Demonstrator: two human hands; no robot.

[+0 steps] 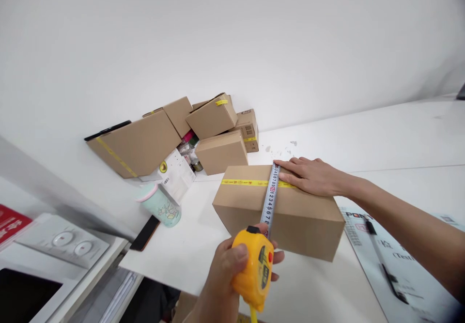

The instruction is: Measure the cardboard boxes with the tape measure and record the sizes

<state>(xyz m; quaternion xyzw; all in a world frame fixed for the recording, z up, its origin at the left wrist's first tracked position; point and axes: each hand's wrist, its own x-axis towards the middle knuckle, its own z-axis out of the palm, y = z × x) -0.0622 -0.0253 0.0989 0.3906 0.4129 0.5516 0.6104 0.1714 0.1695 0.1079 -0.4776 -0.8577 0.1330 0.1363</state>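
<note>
A cardboard box (247, 207) with yellow printed tape along its top lies on the white table. My left hand (227, 269) is closed around a yellow tape measure (254, 265) in front of the box. The pulled-out metal blade (270, 197) runs across the box top to its far edge, its numbers facing up. My right hand (314, 175) lies on the box top, fingers stretched out. Its index fingertip touches the blade's far end, and the thumb rests beside the blade.
Several cardboard boxes (221, 153) are stacked against the wall, at the back left. A mint-green cup (162, 207) stands near a dark flat object (145, 233). On the right, a black pen (381, 260) lies on a printed sheet (417, 269). A white appliance (65, 240) is at the left.
</note>
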